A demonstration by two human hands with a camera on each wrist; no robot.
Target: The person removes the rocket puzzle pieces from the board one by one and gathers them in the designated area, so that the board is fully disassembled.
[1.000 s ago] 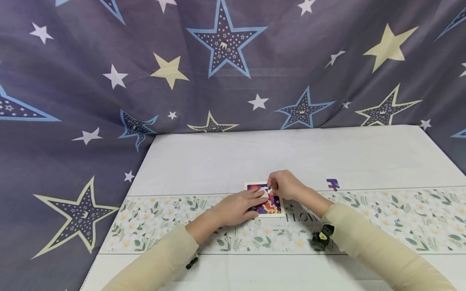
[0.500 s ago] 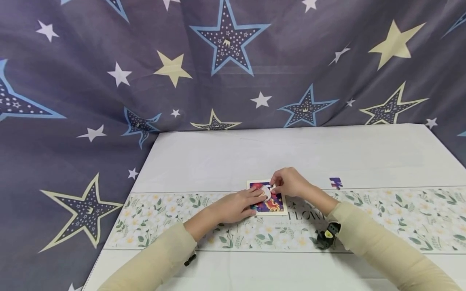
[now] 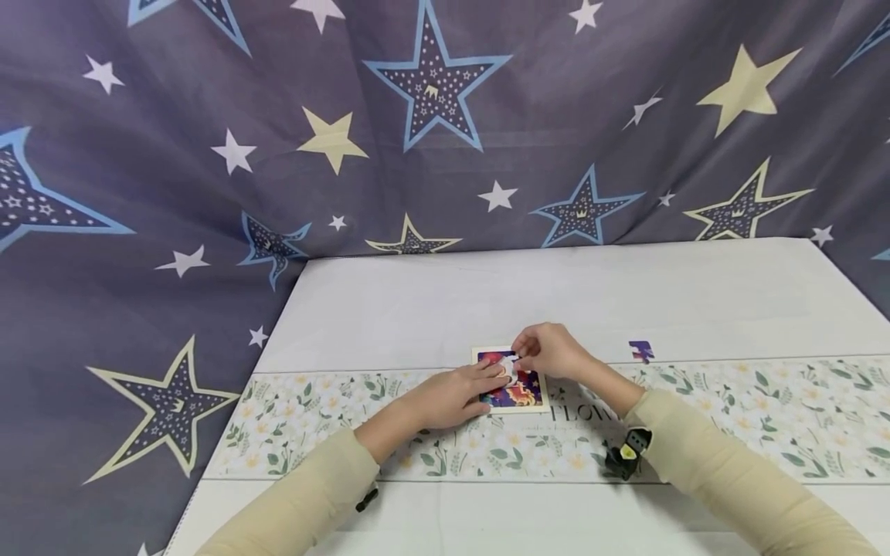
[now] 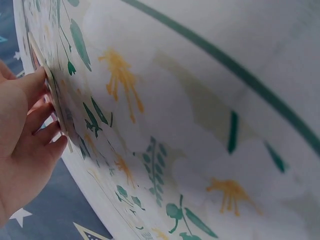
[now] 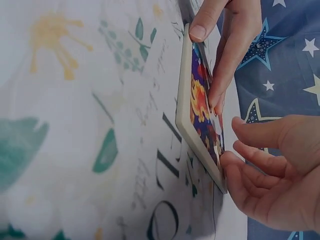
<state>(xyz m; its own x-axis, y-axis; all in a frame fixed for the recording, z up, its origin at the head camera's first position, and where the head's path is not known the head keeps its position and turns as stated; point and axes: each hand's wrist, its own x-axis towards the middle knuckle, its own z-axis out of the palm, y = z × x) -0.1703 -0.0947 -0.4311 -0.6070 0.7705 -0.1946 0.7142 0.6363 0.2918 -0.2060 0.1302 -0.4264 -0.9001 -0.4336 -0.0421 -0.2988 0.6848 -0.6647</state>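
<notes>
A small jigsaw puzzle (image 3: 518,396) with a cream border and a purple, red and orange picture lies on the table. My left hand (image 3: 448,395) rests on its left part, fingers extended over the picture; in the right wrist view that thumb sits at the tray's edge. At the upper right of the picture, my right hand (image 3: 552,352) pinches a whitish puzzle piece (image 3: 512,363) between thumb and curled fingers, its outline partly hidden. A loose purple puzzle piece (image 3: 641,351) lies apart to the right. The left wrist view shows the tray edge-on beside the left fingers.
A white table cover (image 3: 417,305) with a floral band (image 3: 299,417) and printed lettering lies under the puzzle. A dark curtain (image 3: 487,177) patterned with stars hangs behind and to the left. Both sleeves are beige, with dark devices near the wrists.
The head view has shifted slightly. The left hand stays on the puzzle, while the right fingers make only small movements at its upper right. The loose piece stays put.
</notes>
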